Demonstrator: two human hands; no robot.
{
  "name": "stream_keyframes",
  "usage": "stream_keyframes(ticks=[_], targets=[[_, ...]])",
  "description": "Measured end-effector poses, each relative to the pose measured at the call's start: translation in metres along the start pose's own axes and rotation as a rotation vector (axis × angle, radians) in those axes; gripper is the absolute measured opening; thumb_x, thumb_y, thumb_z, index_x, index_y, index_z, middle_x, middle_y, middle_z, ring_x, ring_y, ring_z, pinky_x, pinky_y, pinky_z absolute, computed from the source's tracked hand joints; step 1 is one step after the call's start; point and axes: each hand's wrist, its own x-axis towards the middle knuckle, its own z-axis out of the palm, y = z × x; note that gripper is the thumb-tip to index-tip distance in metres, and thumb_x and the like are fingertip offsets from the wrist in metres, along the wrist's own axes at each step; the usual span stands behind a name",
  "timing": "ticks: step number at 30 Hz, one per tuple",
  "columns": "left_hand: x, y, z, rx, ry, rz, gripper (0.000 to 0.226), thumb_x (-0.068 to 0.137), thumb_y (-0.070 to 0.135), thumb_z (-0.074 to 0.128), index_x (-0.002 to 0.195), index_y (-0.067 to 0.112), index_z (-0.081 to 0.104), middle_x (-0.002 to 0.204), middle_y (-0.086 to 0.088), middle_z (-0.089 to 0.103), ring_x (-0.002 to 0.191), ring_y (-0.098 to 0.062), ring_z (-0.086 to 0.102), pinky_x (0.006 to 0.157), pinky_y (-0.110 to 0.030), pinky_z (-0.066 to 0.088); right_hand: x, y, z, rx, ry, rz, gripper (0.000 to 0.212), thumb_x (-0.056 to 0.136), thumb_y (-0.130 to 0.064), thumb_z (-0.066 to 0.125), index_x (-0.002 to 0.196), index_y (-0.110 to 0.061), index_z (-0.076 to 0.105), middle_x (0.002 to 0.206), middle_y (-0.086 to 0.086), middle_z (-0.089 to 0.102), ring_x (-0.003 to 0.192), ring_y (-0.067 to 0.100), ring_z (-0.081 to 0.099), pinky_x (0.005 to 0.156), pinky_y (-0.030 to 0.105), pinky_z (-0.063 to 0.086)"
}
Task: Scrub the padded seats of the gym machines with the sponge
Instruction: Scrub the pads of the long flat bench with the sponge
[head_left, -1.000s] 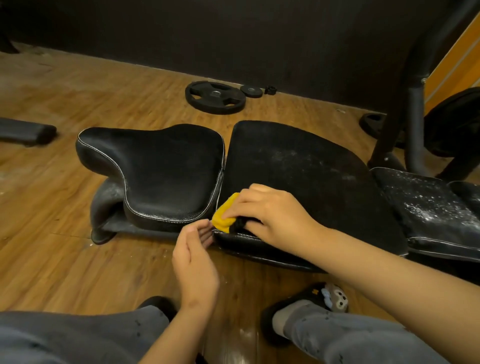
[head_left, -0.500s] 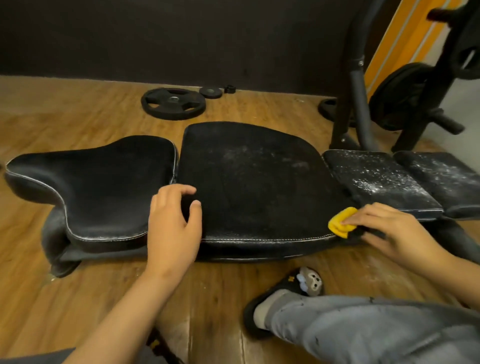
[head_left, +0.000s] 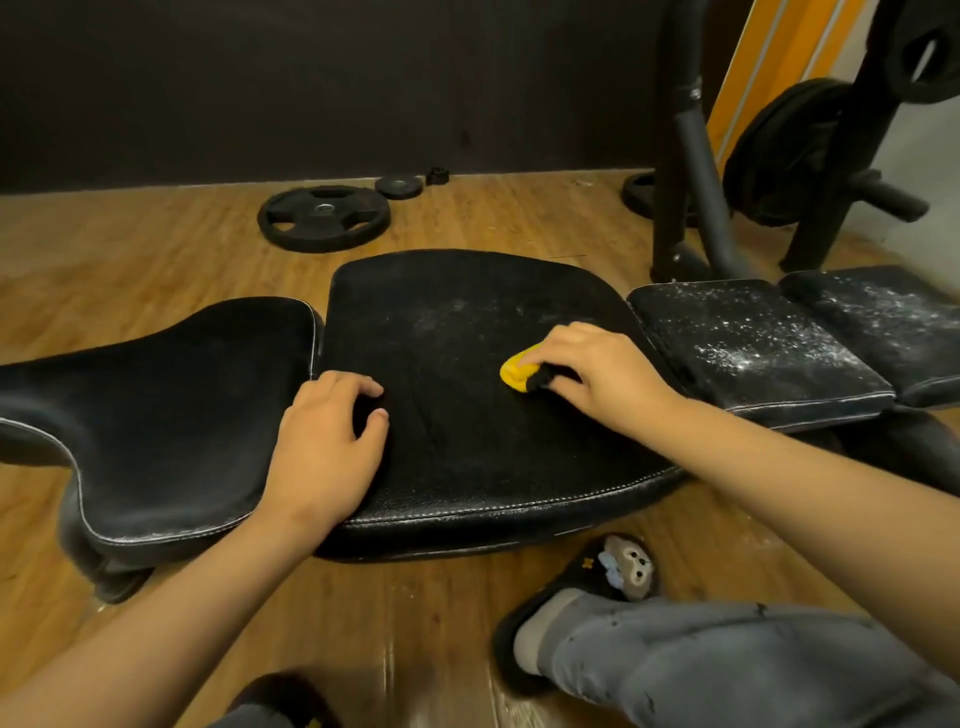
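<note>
"Is it bright in there?"
"No, it's dim and warm. The dark wall (head_left: 311, 78) shows almost no detail, and the orange panel (head_left: 753, 67) in the top right corner is the brightest patch."
"Is there any glare?"
"There's a pale glossy streak on the wooden floor (head_left: 389, 660) near the bottom edge, and white specks glint on the right pad (head_left: 753, 343)."
"What about shadows?"
"They're soft, under the front edge of the middle pad (head_left: 467, 467)."
"Is it sharp?"
"The centre is fairly crisp, but the left pad (head_left: 130, 389) looks smeared and lines bow toward the corners."

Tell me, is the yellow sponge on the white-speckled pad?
No, the right hand holds the yellow sponge on the wide middle pad, left of the white-speckled pad.
</note>
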Motion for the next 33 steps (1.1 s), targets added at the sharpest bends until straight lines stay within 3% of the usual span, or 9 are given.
stream_keyframes(ticks=[3,6,8,14,17,21,26,33], targets=[[-0.001,0.001,0.001,0.019,-0.008,0.01,0.023,0.093,0.02,0.057,0.115,0.016,0.062,0.118,0.004,0.058,0.117,-0.017,0.047,0.101,-0.036,0.037,-0.02,-0.01,-0.004,-0.01,0.012,-0.021,0.035,0.076,-0.007,0.073,0.108,-0.019,0.07,0.102,0.002,0.067,0.094,0.026,0.062,0.078,0.046,0.054],[-0.002,0.0,0.002,0.003,0.008,0.006,0.023,0.094,0.02,0.057,0.115,0.015,0.063,0.119,0.003,0.059,0.118,-0.017,0.046,0.101,-0.036,0.037,-0.075,-0.035,-0.015,0.077,0.006,-0.112,0.031,0.079,-0.012,0.061,0.108,-0.019,0.07,0.103,-0.005,0.065,0.089,0.016,0.057,0.081,0.026,0.048],[-0.002,0.0,0.003,0.002,0.02,0.005,0.022,0.093,0.02,0.058,0.114,0.015,0.063,0.118,0.002,0.059,0.117,-0.018,0.047,0.1,-0.037,0.038,-0.097,-0.045,-0.021,0.117,-0.008,-0.144,0.032,0.08,-0.015,0.055,0.108,-0.02,0.071,0.102,-0.007,0.064,0.086,0.013,0.054,0.077,0.022,0.046],[-0.002,0.002,0.003,-0.025,0.016,-0.011,0.022,0.092,0.02,0.058,0.114,0.015,0.063,0.119,0.002,0.059,0.119,-0.018,0.047,0.101,-0.039,0.038,-0.029,-0.043,-0.003,0.104,-0.011,-0.185,0.033,0.079,-0.01,0.064,0.111,-0.018,0.069,0.103,0.0,0.067,0.094,0.018,0.059,0.084,0.029,0.049],[-0.003,0.001,0.002,-0.05,0.012,-0.017,0.023,0.092,0.019,0.058,0.114,0.016,0.063,0.121,0.002,0.059,0.12,-0.018,0.048,0.103,-0.037,0.037,0.011,-0.047,0.007,0.093,-0.027,-0.139,0.033,0.08,-0.01,0.069,0.112,-0.018,0.07,0.103,0.001,0.068,0.097,0.023,0.062,0.083,0.041,0.053],[-0.002,-0.002,0.001,-0.097,0.016,-0.019,0.021,0.092,0.018,0.059,0.112,0.018,0.063,0.12,0.004,0.059,0.12,-0.016,0.048,0.105,-0.038,0.037,-0.027,-0.046,-0.013,0.1,-0.076,-0.154,0.031,0.079,-0.008,0.068,0.109,-0.017,0.07,0.103,0.0,0.067,0.096,0.019,0.062,0.085,0.032,0.05],[0.0,-0.005,0.003,-0.098,0.013,-0.022,0.019,0.091,0.019,0.06,0.11,0.019,0.063,0.118,0.005,0.059,0.117,-0.017,0.048,0.103,-0.041,0.037,-0.088,-0.035,-0.037,0.212,-0.123,-0.171,0.03,0.081,-0.005,0.066,0.108,-0.016,0.07,0.105,-0.005,0.066,0.097,0.011,0.061,0.082,0.032,0.051],[0.0,-0.005,0.003,-0.124,0.018,-0.04,0.017,0.09,0.016,0.06,0.106,0.02,0.064,0.115,0.007,0.059,0.116,-0.017,0.049,0.102,-0.039,0.036,-0.009,-0.087,0.014,0.271,-0.052,-0.319,0.029,0.082,-0.001,0.066,0.107,-0.012,0.072,0.105,0.003,0.069,0.097,0.021,0.061,0.084,0.039,0.051]])
